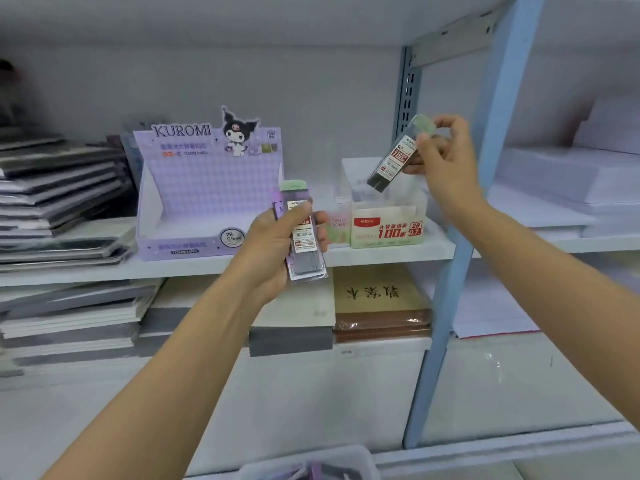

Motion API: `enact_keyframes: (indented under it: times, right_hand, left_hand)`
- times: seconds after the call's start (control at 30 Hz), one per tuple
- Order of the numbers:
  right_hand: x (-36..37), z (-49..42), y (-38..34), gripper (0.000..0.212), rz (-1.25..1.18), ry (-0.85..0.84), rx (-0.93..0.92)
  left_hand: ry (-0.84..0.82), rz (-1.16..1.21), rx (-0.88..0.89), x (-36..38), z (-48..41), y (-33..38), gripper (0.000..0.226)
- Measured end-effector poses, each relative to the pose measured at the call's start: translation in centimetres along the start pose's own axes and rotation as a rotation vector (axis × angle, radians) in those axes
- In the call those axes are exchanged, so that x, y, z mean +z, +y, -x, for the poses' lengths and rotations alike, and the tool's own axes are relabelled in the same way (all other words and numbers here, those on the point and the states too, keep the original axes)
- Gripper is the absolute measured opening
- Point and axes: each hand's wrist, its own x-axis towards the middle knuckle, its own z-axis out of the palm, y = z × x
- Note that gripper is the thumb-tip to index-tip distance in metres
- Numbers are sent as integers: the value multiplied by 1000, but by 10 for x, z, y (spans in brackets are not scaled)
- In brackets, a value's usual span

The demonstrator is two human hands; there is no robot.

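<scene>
Single pack point(393, 161): a slim, flat, oblong case of pencil leads with a dark, see-through body, a pale green cap end and a white label printed in red with "0.7" and "100". It is tilted, cap up and to the right, dark end down and to the left.
Where it is: in the air just above the open top of the green-and-white box point(388, 226), clear of it.
Right hand point(446, 157): pinches the single pack near its cap end, thumb on the front and fingers curled behind.
Stack of packs point(303, 233): several of the same flat cases held together and upright. The front one has a green top, a white barcode label and a grey lower half, and the edges look glossy like plastic wrap.
Left hand point(277, 244): grips the stack of packs, thumb across the front label and fingers wrapped round the back.
Green-and-white box: an open-topped card display box marked "2B 0.7" and "100" in red, standing on the shelf point(381, 256).
Small box point(337, 226): pale, marked "FRUIT SODA", just left of the green-and-white box.
Kuromi box point(207, 188): a lilac checked card display tray with a tall back panel and a cartoon cut-out, at the left on the same shelf.
Shelf: a flat white board on a blue metal upright point(485, 133).
Notebooks point(59, 188): a slanting pile with dark, shiny covers, at the far left.
Brown book pack point(381, 299): wrapped in shiny film, on the shelf below.
Paper reams point(561, 181): white blocks in the bay to the right.
</scene>
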Motion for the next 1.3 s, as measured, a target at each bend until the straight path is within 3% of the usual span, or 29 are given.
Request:
enact_keyframes:
  times: [0.17, 0.5, 0.6, 0.77, 0.83, 0.97, 1.07, 1.17, 1.3]
  right_hand:
    - [9, -28, 17, 15, 97, -138, 45]
    - [35, -42, 23, 14, 382, -440, 108]
    - [41, -41, 26, 19, 471, -424, 22]
    - [41, -45, 26, 9, 731, -310, -147]
    - [39, -42, 17, 9, 669, -285, -153]
    - [47, -23, -16, 24, 131, -510, 65]
    - [54, -13, -27, 23, 71, -636, 126]
    - [53, -15, -30, 21, 19, -589, 177]
    - [39, -29, -28, 12, -154, -383, 206]
  left_hand:
    - [46, -211, 115, 7, -24, 22, 18]
    - [84, -339, 135, 10, -44, 26, 26]
    - [85, -350, 127, 9, -46, 25, 26]
    - [78, -341, 97, 9, -46, 25, 26]
    - [76, -341, 85, 10, -45, 26, 28]
    - [47, -325, 81, 14, -43, 25, 28]
    - [3, -344, 96, 19, -41, 23, 25]
    - [-1, -301, 44, 19, -40, 27, 13]
    - [-10, -229, -84, 14, -39, 34, 32]
